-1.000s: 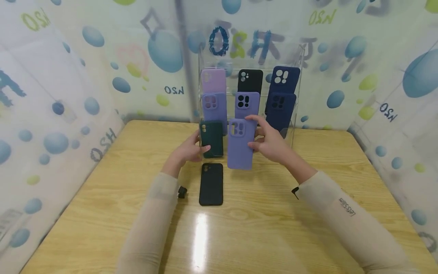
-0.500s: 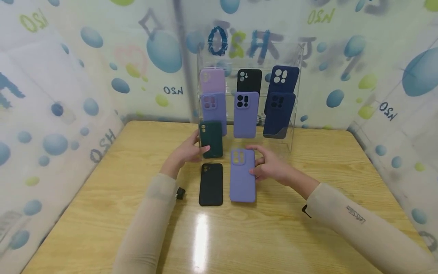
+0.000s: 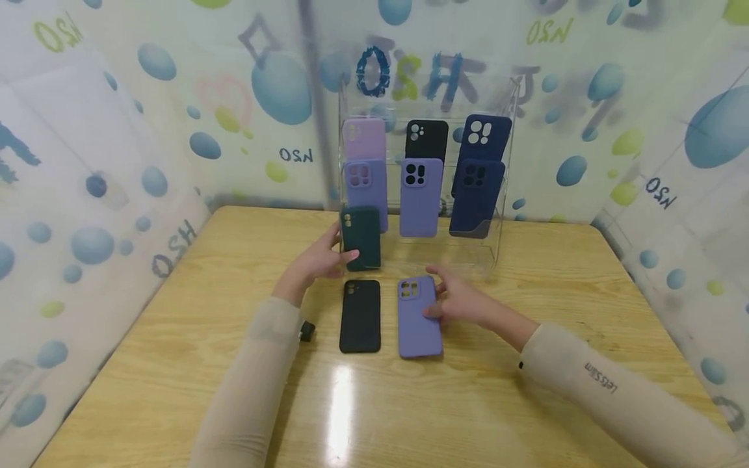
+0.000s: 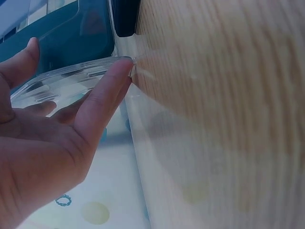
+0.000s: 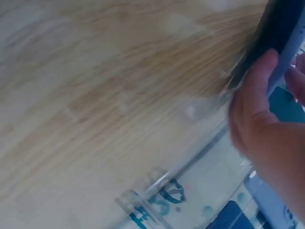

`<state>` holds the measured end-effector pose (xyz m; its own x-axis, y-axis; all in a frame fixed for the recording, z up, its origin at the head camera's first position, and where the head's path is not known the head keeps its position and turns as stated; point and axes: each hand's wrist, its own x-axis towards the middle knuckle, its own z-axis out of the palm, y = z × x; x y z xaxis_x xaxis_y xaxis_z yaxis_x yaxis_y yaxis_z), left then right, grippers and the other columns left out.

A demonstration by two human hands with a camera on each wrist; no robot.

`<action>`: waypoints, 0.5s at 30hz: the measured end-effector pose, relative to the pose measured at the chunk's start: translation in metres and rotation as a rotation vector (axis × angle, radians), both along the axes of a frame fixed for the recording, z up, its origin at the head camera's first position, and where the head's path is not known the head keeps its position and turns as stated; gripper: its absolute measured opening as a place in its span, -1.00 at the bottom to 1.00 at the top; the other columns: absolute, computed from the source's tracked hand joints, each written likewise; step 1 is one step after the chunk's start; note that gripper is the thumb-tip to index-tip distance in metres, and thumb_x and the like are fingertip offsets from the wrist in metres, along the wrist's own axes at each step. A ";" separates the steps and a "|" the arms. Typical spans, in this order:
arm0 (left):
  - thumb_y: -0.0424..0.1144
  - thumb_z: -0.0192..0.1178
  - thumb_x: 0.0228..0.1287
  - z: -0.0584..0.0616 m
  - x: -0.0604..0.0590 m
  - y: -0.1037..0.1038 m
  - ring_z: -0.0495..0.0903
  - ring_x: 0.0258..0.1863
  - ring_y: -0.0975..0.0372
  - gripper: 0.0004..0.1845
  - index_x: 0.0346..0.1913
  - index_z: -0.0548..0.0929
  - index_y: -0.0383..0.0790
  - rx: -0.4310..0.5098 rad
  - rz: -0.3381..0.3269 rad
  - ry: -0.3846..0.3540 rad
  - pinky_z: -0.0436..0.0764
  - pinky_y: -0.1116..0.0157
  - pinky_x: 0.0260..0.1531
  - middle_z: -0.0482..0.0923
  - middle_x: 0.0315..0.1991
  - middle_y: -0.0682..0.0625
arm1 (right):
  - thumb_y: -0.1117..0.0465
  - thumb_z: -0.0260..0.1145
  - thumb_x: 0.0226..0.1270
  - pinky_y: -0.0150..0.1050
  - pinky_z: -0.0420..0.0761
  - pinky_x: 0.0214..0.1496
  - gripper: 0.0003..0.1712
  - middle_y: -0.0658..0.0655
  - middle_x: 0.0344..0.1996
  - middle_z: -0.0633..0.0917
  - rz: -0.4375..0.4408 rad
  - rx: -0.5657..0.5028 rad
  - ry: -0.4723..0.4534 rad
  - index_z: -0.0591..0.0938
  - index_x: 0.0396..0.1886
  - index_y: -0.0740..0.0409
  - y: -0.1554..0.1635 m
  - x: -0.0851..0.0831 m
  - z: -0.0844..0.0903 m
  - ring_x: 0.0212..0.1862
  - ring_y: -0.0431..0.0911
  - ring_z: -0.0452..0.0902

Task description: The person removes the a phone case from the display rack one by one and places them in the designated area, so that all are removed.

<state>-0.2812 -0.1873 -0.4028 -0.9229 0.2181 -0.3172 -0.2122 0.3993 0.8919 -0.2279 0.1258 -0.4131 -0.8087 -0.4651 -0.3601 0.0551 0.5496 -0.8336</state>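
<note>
My left hand (image 3: 342, 247) grips the left edge of a dark green phone case (image 3: 363, 237) that stands in the lowest left place of a clear acrylic stand (image 3: 504, 162). In the left wrist view a fingertip (image 4: 119, 69) touches the clear ledge below the dark green case (image 4: 71, 33). My right hand (image 3: 435, 294) holds a purple case (image 3: 418, 318) by its right edge. That case lies flat on the wooden table (image 3: 526, 403), just right of a black case (image 3: 360, 316). In the right wrist view the thumb (image 5: 257, 90) curls over the purple case's edge (image 5: 286, 43).
The stand keeps a lilac (image 3: 364, 138), a black (image 3: 427, 138) and a navy case (image 3: 486, 136) on top. Two purple cases (image 3: 420, 195) and another navy one (image 3: 475, 195) sit below. Printed plastic sheets wall the table on three sides.
My right hand brought the purple case down from in front of the stand and laid it flat on the table beside the black case. The left hand stayed on the green case.
</note>
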 end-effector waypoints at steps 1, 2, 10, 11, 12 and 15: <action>-0.08 0.24 0.35 0.000 0.000 0.000 0.48 0.25 -0.06 0.01 0.55 -0.30 0.36 -0.004 0.000 -0.002 0.65 -0.03 0.05 -0.21 0.61 -0.11 | 0.27 0.47 0.14 0.02 0.70 -0.01 0.14 0.42 0.30 0.39 0.028 0.068 0.060 -0.04 0.58 0.11 -0.001 0.002 0.000 0.03 0.12 0.62; -0.08 0.25 0.35 0.000 0.000 0.000 0.51 0.19 -0.06 0.01 0.55 -0.30 0.37 -0.006 0.002 -0.004 0.66 -0.02 0.04 -0.20 0.61 -0.11 | 0.20 0.50 0.13 0.05 0.64 0.12 0.17 0.42 0.37 0.32 0.059 0.137 0.121 -0.04 0.58 0.15 -0.001 0.004 0.000 0.15 0.18 0.55; -0.06 0.25 0.34 0.000 -0.001 0.000 0.48 0.24 -0.10 0.01 0.53 -0.31 0.43 -0.011 -0.001 -0.026 0.65 -0.02 0.06 -0.21 0.61 -0.06 | -0.06 0.49 0.14 0.16 0.24 0.49 0.17 0.40 0.55 -0.10 0.203 0.449 0.223 0.01 0.58 0.15 -0.008 0.023 0.006 0.53 0.29 -0.03; -0.06 0.25 0.34 0.000 -0.002 0.000 0.45 0.29 -0.10 0.01 0.53 -0.31 0.43 -0.008 -0.003 -0.030 0.64 -0.03 0.08 -0.22 0.61 -0.05 | -0.07 0.49 0.14 0.15 0.24 0.49 0.16 0.38 0.56 -0.11 0.210 0.472 0.229 0.03 0.57 0.14 -0.009 0.026 0.007 0.53 0.29 -0.03; -0.07 0.24 0.34 0.000 -0.003 -0.001 0.42 0.31 -0.11 0.01 0.53 -0.31 0.44 -0.006 -0.004 -0.036 0.63 -0.05 0.10 -0.22 0.61 -0.05 | -0.07 0.49 0.14 0.16 0.23 0.50 0.16 0.37 0.56 -0.12 0.219 0.489 0.237 0.04 0.57 0.15 -0.011 0.028 0.007 0.53 0.30 -0.04; -0.10 0.23 0.36 0.001 -0.003 0.000 0.40 0.33 -0.14 0.01 0.53 -0.31 0.42 0.008 -0.009 -0.052 0.60 -0.10 0.12 -0.24 0.61 -0.04 | -0.10 0.48 0.15 0.16 0.22 0.50 0.13 0.35 0.57 -0.11 0.233 0.539 0.269 0.09 0.56 0.16 -0.016 0.033 0.006 0.53 0.32 -0.05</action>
<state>-0.2845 -0.1878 -0.4018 -0.9033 0.2292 -0.3628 -0.2546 0.3942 0.8830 -0.1950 0.1100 -0.4071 -0.8026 -0.4502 -0.3912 -0.2887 0.8672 -0.4057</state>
